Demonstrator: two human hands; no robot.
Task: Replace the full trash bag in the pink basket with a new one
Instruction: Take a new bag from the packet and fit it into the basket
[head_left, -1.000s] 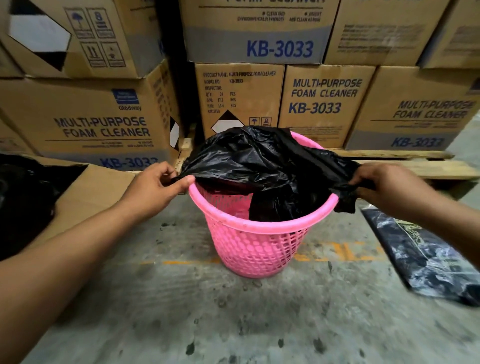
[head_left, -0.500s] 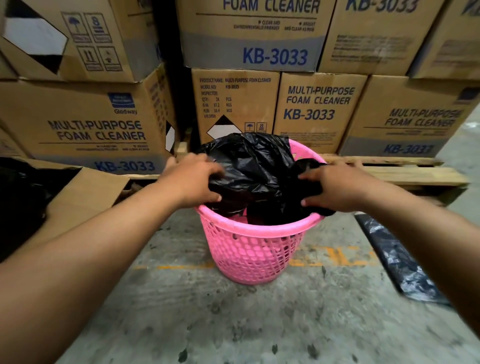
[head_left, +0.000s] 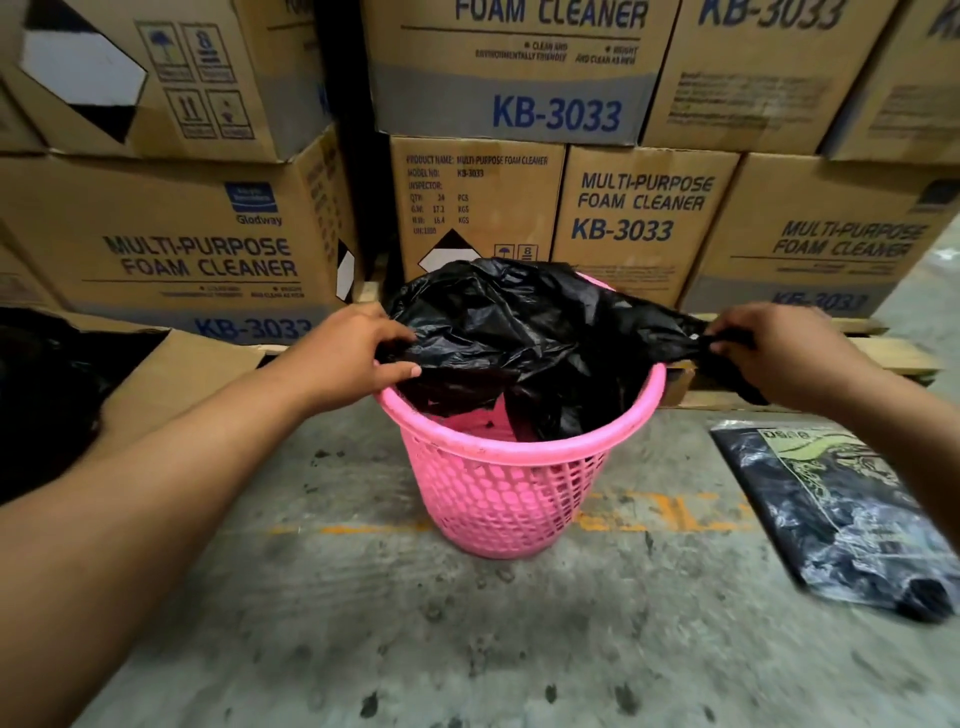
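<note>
A pink perforated basket (head_left: 511, 499) stands upright on the concrete floor in the middle of the head view. A black trash bag (head_left: 524, 332) is draped over its mouth, part hanging down inside, the far rim covered. My left hand (head_left: 353, 358) pinches the bag's edge at the basket's left rim. My right hand (head_left: 774, 348) grips the bag's other edge and holds it stretched out past the right rim.
Stacked cardboard boxes (head_left: 644, 218) of foam cleaner stand on a wooden pallet (head_left: 893, 358) right behind the basket. A flat pack of black bags (head_left: 852, 514) lies on the floor to the right. A flattened carton (head_left: 182, 364) and a dark bag (head_left: 41, 395) sit at left.
Half a second ago both hands pressed the bag together over the basket's mouth. Now they have moved apart, the right hand pulling the bag's edge out past the right rim.
</note>
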